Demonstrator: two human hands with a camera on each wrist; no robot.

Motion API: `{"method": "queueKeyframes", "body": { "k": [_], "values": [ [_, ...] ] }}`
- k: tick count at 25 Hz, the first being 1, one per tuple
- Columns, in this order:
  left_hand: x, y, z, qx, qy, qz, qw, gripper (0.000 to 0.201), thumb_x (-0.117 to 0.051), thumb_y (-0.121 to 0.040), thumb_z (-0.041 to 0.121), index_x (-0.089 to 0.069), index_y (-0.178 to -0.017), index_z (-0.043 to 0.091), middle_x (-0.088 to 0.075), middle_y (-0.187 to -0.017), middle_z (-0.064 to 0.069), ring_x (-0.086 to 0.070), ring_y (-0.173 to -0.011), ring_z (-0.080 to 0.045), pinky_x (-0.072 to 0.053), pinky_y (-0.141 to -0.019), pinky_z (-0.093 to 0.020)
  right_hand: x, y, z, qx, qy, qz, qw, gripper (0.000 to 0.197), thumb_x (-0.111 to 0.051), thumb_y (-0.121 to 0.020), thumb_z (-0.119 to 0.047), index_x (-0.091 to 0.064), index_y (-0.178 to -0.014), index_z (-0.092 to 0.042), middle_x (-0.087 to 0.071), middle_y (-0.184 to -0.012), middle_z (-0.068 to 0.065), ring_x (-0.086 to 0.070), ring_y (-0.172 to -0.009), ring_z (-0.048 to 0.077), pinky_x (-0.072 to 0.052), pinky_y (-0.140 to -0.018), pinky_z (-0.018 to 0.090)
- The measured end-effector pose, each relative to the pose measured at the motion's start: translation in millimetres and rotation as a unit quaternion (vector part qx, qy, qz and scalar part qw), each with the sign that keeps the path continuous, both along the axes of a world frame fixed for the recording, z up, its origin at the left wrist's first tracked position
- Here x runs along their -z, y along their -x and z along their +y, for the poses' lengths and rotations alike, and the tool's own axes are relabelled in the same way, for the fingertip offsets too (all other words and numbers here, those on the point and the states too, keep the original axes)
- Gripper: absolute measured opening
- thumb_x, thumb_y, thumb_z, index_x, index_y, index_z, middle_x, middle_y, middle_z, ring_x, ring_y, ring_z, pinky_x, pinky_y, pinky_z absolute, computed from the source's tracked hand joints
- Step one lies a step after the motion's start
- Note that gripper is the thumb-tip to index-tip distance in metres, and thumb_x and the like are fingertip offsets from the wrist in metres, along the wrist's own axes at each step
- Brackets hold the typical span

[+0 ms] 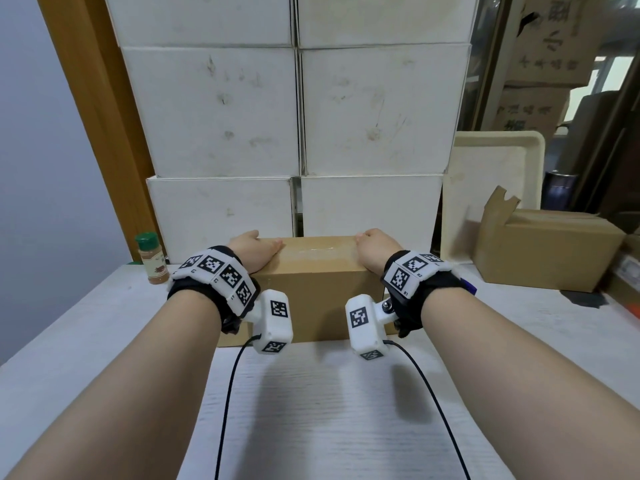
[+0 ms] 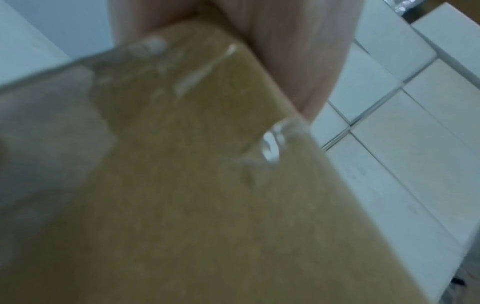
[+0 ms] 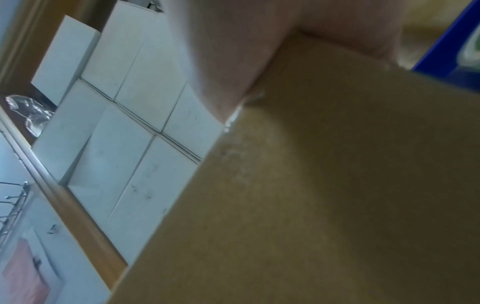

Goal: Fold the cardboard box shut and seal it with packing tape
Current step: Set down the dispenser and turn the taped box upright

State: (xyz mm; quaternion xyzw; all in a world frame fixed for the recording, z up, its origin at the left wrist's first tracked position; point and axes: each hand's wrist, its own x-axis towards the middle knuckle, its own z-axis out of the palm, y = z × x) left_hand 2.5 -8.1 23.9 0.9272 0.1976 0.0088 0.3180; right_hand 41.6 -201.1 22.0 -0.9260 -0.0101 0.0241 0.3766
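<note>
Both forearms reach in from the bottom of the head view, wrist bands on, out to the cardboard box [image 1: 313, 282] sitting on the white table [image 1: 346, 410]. Left hand [image 1: 254, 250] wraps the box's left top edge, thumb on top, fingers curled over the far side. Right hand [image 1: 375, 247] does the same on the right end. Flaps are down, and shiny clear tape [image 2: 205, 70] runs along the top. White boxes [image 1: 304, 109] are stacked right behind it, spice jar [image 1: 152, 258] off to the left.
</note>
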Motion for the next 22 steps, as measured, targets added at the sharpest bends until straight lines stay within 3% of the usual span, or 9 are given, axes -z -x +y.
{"method": "queueKeyframes", "body": {
  "k": [2, 4, 7, 9, 11, 14, 18, 20, 22],
  "values": [
    [1, 1, 1, 0.004, 0.008, -0.015, 1.000, 0.061, -0.038, -0.099, 0.042, -0.023, -0.151, 0.013, -0.028, -0.156, -0.006, -0.027, -0.143, -0.025, -0.019, -0.118, -0.033, -1, 4, 0, 0.013, -0.014, 0.045, 0.999, 0.066, -0.037, -0.095, -0.050, -0.039, -0.139, -0.001, -0.048, -0.140, 0.016, -0.048, -0.126, 0.031, -0.037, -0.096, 0.033],
    [2, 3, 1, -0.002, 0.026, -0.026, 0.999, 0.064, -0.038, -0.098, 0.045, -0.022, -0.151, 0.013, -0.028, -0.156, -0.006, -0.027, -0.143, -0.026, -0.020, -0.117, -0.035, -5, 12, -2, -0.009, -0.016, 0.076, 0.997, 0.078, -0.046, -0.087, -0.061, -0.038, -0.141, -0.006, -0.047, -0.142, 0.011, -0.047, -0.128, 0.028, -0.037, -0.099, 0.031],
    [2, 6, 1, -0.019, 0.080, -0.007, 0.997, 0.079, -0.050, -0.087, 0.059, -0.030, -0.148, 0.012, -0.043, -0.145, -0.009, -0.043, -0.131, -0.028, -0.033, -0.109, -0.036, -10, 17, -9, -0.052, -0.003, 0.080, 0.995, 0.060, -0.045, -0.092, -0.053, -0.048, -0.133, -0.009, -0.053, -0.136, 0.009, -0.051, -0.124, 0.027, -0.038, -0.103, 0.031],
    [1, 6, 2, -0.022, 0.069, 0.011, 0.997, 0.072, -0.051, -0.087, 0.058, -0.043, -0.139, 0.009, -0.053, -0.134, -0.010, -0.052, -0.120, -0.028, -0.040, -0.102, -0.035, -12, 18, -8, -0.050, 0.007, 0.081, 0.995, 0.052, -0.034, -0.100, -0.040, -0.047, -0.133, -0.002, -0.051, -0.137, 0.015, -0.048, -0.127, 0.030, -0.036, -0.105, 0.032],
    [0, 6, 2, -0.021, 0.043, 0.016, 0.999, 0.066, -0.045, -0.091, 0.056, -0.047, -0.136, 0.008, -0.053, -0.135, -0.011, -0.052, -0.121, -0.029, -0.040, -0.104, -0.035, -13, 16, -3, -0.018, -0.020, 0.086, 0.996, 0.047, -0.024, -0.104, -0.024, -0.043, -0.134, 0.006, -0.048, -0.138, 0.022, -0.045, -0.128, 0.033, -0.036, -0.103, 0.033],
    [-3, 8, 0, -0.005, 0.002, 0.026, 1.000, 0.056, -0.035, -0.098, 0.047, -0.047, -0.137, 0.009, -0.050, -0.140, -0.012, -0.048, -0.127, -0.029, -0.035, -0.108, -0.036, -15, 11, -2, 0.026, -0.012, 0.057, 0.998, 0.039, -0.021, -0.101, -0.002, -0.035, -0.136, 0.010, -0.046, -0.137, 0.027, -0.045, -0.128, 0.036, -0.037, -0.102, 0.035],
    [-8, 12, -8, -0.015, -0.018, 0.006, 1.000, 0.047, -0.022, -0.104, 0.026, -0.040, -0.140, 0.002, -0.042, -0.145, -0.018, -0.041, -0.132, -0.031, -0.030, -0.109, -0.036, -10, 6, -2, 0.026, 0.028, 0.026, 0.999, 0.040, -0.025, -0.098, 0.002, -0.031, -0.137, 0.009, -0.046, -0.137, 0.025, -0.046, -0.127, 0.035, -0.038, -0.100, 0.036],
    [-8, 10, -10, -0.046, -0.003, -0.021, 0.999, 0.044, -0.020, -0.105, 0.016, -0.037, -0.140, -0.004, -0.040, -0.145, -0.022, -0.039, -0.134, -0.033, -0.029, -0.110, -0.036, -9, 6, -2, 0.036, 0.005, 0.025, 0.999, 0.040, -0.025, -0.099, 0.000, -0.032, -0.137, 0.008, -0.046, -0.136, 0.025, -0.046, -0.126, 0.036, -0.038, -0.100, 0.037],
    [-6, 9, -7, -0.071, 0.046, -0.029, 0.996, 0.048, -0.023, -0.105, 0.024, -0.040, -0.138, -0.006, -0.043, -0.144, -0.023, -0.041, -0.132, -0.034, -0.031, -0.108, -0.036, -4, 2, -5, 0.028, -0.025, 0.038, 0.999, 0.042, -0.026, -0.103, -0.016, -0.038, -0.137, 0.005, -0.047, -0.137, 0.023, -0.046, -0.127, 0.035, -0.035, -0.103, 0.035]
  ]
}}
